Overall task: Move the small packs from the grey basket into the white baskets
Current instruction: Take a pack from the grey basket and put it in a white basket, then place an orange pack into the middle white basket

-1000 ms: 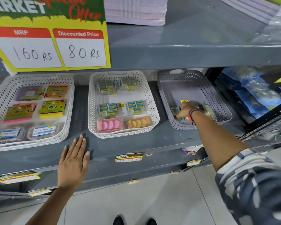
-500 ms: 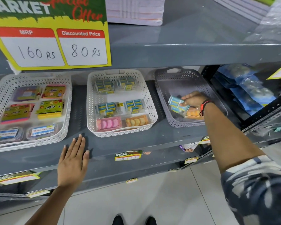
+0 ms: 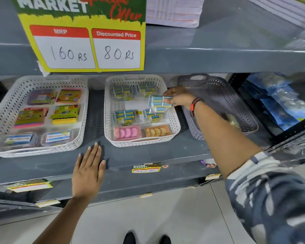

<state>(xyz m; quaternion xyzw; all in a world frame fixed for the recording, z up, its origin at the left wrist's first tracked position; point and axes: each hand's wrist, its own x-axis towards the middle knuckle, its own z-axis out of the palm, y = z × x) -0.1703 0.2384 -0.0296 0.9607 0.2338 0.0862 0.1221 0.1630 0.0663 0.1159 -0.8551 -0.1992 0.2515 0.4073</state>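
One small pack [image 3: 159, 101] pinched in right hand [image 3: 179, 98]; left hand [image 3: 87, 170] flat, empty; two white baskets [image 3: 176, 124].

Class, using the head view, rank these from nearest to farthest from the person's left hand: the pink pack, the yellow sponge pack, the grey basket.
From the left hand, flat on the shelf:
1. Pink pack, front of the middle white basket, up and right.
2. Yellow sponge pack, in the left white basket, further back.
3. Grey basket, far right.
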